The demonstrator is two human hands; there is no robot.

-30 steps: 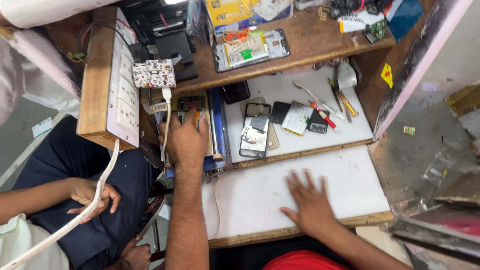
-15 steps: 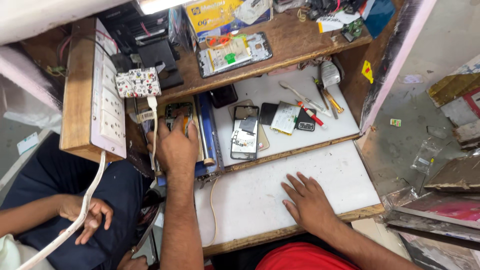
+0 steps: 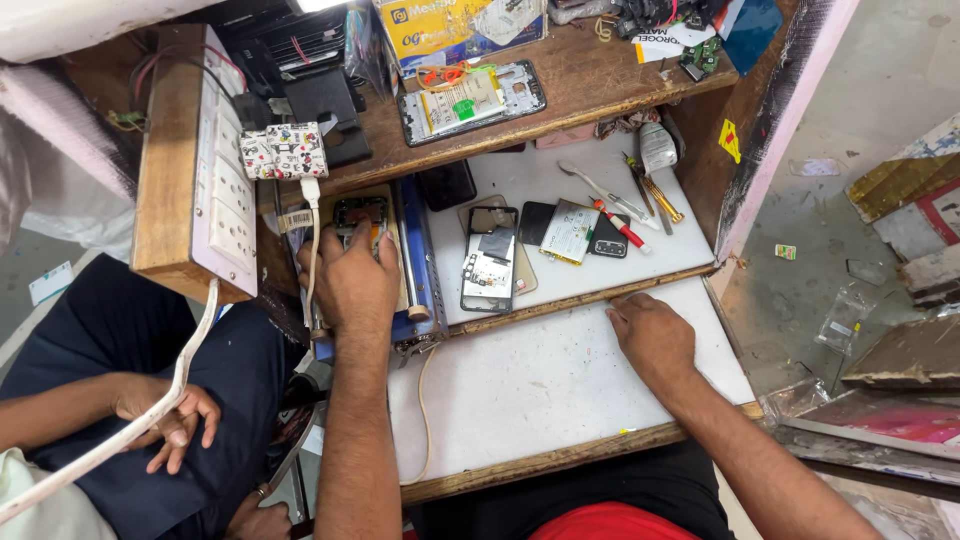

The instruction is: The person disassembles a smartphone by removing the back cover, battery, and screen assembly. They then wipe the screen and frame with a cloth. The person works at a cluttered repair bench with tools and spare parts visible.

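My left hand (image 3: 350, 285) lies over a dismantled phone (image 3: 360, 213) that rests on a blue flat machine (image 3: 417, 270), with my fingers gripping the phone's lower end. My right hand (image 3: 655, 340) rests on the white tabletop (image 3: 520, 390) with its fingers curled against the wooden edge of the raised white platform (image 3: 560, 300), holding nothing. An opened phone with its back off (image 3: 490, 258) lies on that platform between my hands. Beside it are a phone battery (image 3: 568, 232) and a red screwdriver (image 3: 622, 226).
Tweezers (image 3: 600, 190) and small tools lie at the platform's back right. A wooden shelf (image 3: 580, 80) above carries a phone frame (image 3: 470, 100) and boxes. A switchboard (image 3: 225, 205) with a patterned charger (image 3: 282, 150) hangs at left. Another person's hand (image 3: 165, 420) rests on a lap.
My right hand has slid up and to the right, from lying flat with spread fingers to curled at the platform's edge. My left hand stays on the phone.
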